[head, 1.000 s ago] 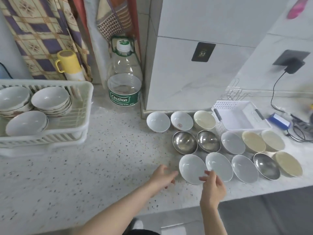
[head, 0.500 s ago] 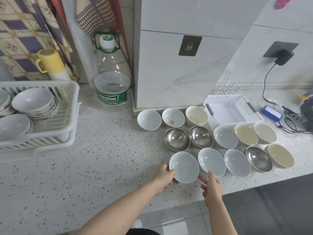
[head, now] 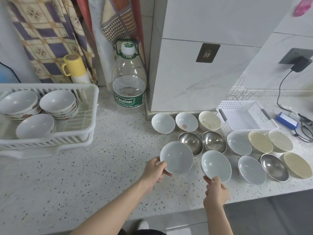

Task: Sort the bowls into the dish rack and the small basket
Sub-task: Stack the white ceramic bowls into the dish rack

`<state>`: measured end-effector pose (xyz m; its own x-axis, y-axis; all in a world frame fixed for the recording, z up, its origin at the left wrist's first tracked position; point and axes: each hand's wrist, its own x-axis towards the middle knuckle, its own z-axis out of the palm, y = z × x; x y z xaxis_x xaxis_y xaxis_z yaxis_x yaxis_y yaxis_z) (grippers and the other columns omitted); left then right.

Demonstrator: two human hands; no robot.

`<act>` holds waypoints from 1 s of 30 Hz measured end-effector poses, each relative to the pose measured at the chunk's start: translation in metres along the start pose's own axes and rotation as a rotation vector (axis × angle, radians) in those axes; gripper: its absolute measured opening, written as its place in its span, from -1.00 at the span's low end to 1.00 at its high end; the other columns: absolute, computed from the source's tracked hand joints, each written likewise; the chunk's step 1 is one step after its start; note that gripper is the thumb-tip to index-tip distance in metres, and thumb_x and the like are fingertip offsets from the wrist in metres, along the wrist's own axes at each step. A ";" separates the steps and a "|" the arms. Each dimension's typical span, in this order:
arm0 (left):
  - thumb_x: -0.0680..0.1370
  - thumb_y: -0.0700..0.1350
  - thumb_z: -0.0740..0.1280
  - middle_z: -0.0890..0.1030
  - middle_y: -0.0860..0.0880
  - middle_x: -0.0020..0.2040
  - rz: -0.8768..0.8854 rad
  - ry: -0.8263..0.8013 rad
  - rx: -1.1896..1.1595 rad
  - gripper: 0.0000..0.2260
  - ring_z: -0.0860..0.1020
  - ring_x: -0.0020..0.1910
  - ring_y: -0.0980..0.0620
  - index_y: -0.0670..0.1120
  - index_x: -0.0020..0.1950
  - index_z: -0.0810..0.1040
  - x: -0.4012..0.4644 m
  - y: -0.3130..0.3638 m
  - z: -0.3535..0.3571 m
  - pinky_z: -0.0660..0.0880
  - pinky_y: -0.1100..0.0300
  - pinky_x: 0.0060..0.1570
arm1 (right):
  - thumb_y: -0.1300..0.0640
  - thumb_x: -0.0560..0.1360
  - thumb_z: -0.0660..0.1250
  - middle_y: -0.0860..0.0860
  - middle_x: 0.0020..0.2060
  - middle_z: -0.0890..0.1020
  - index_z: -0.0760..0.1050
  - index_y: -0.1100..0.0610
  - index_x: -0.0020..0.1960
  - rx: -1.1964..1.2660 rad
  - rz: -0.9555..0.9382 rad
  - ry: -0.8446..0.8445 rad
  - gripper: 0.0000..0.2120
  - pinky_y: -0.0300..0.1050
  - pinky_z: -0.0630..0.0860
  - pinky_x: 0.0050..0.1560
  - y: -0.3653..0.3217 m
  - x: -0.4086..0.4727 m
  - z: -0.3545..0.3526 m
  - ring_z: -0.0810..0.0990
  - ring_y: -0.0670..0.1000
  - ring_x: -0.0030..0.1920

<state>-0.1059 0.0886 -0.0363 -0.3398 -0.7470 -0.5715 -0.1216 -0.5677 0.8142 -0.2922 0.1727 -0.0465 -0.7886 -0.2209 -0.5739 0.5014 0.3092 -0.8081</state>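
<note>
Left hand (head: 155, 170) grips the near rim of a pale bowl (head: 177, 157), tilted above the counter (head: 101, 167). Right hand (head: 216, 192) pinches the near edge of a second pale bowl (head: 216, 166) beside it. Dish rack (head: 91, 106) stands far left, small basket (head: 247, 116) far right.

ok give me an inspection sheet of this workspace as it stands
surface: speckled counter, dry.
job's things: dish rack holds stacked bowls; small basket holds no bowls; loose bowls between.
clutter: water bottle, yellow mug, blue box.
grippers: left hand grips a pale bowl; right hand pinches a second bowl.
cables: black cable from wall charger.
surroundings: curtain, tiled wall.
</note>
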 end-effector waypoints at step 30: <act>0.47 -0.27 0.19 0.70 -0.18 -0.31 0.541 0.692 -0.349 -0.83 0.24 -0.63 0.14 -0.13 -0.05 0.55 -0.139 0.079 -0.456 0.16 0.33 -0.65 | 0.28 0.48 0.25 -0.06 -0.47 0.61 0.41 -0.03 0.22 -0.333 -0.639 -0.944 -0.63 -0.32 0.41 -0.48 0.065 -0.327 0.307 0.48 -0.18 -0.52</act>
<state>0.3568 -0.0107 0.0607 0.3740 -0.9153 -0.1497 0.2149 -0.0715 0.9740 0.1074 -0.0186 0.0473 -0.2182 -0.9739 -0.0625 -0.1151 0.0892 -0.9893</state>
